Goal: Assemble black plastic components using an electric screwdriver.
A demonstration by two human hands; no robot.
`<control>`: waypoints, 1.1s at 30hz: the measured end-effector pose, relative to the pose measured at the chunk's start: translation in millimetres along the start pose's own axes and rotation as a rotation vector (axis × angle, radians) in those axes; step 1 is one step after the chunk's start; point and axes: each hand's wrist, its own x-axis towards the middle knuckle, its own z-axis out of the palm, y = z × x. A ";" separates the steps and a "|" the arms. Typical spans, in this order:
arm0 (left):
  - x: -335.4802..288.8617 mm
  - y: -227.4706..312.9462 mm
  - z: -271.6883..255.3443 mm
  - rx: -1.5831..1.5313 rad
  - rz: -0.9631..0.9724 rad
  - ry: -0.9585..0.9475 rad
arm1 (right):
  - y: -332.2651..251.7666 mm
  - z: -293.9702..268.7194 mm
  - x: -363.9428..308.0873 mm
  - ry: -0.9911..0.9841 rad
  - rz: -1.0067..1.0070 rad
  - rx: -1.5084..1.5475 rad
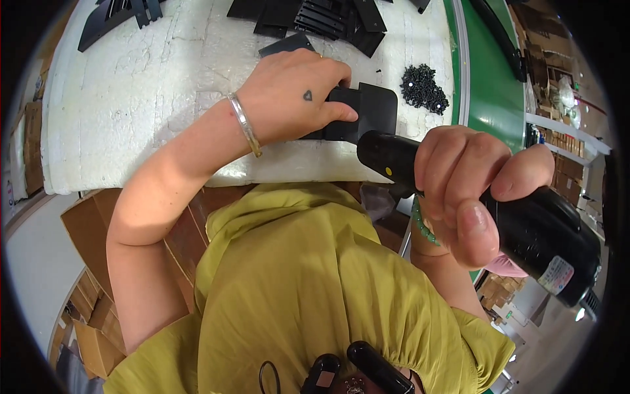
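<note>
My right hand (pixel 462 171) is wrapped round a black electric screwdriver (pixel 541 226), held slantwise with its cord end at the lower right. The tool's nose comes down at the near edge of a black flat part (pixel 379 110), and its tip is hidden from view. With thumb on top, my left hand (pixel 295 92) grips that part against the white padded work surface (pixel 177 85). Most of the left fingers are out of sight behind the hand. A small pile of black screws (pixel 425 88) lies right of the part.
More black plates and slotted pieces (pixel 321 20) are heaped at the far side, and others (pixel 118 20) lie far left. A green surface with a metal edge strip (pixel 489 72) borders the padding on the right. Below the near edge stands a brown cardboard box (pixel 98 220).
</note>
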 end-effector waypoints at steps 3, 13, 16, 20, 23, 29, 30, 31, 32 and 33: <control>0.6 2.4 -0.9 -0.015 -0.012 -0.003 | -1.5 0.0 6.7 -0.103 0.021 -0.064; 8.3 1.7 0.7 -0.010 0.033 0.057 | -2.3 1.7 12.0 -0.188 0.015 -0.143; 7.6 3.3 -5.5 -0.040 -0.062 -0.078 | 2.2 14.0 3.7 0.022 0.029 -0.074; 1.6 -0.8 -13.4 -0.196 0.054 0.252 | -12.4 -0.1 -0.1 0.356 -0.049 0.261; -4.0 13.4 -38.5 -0.833 -0.174 0.464 | -20.7 -15.1 -7.3 0.610 -0.124 0.154; -8.3 57.7 -9.6 -1.171 -0.037 0.353 | 0.7 1.2 -2.0 0.545 0.214 -0.092; -8.5 59.3 -15.3 -1.234 -0.029 0.246 | 1.7 -0.7 -8.5 0.553 0.299 -0.056; -7.3 62.5 -26.5 -1.383 -0.026 0.151 | 1.1 -3.0 -9.0 0.521 0.311 -0.028; -5.8 63.3 -36.9 -1.530 -0.027 0.054 | 0.0 -4.5 -8.3 0.486 0.324 0.001; -10.8 56.9 -43.7 -1.628 -0.082 0.017 | 1.4 -2.5 -8.6 0.484 0.322 0.025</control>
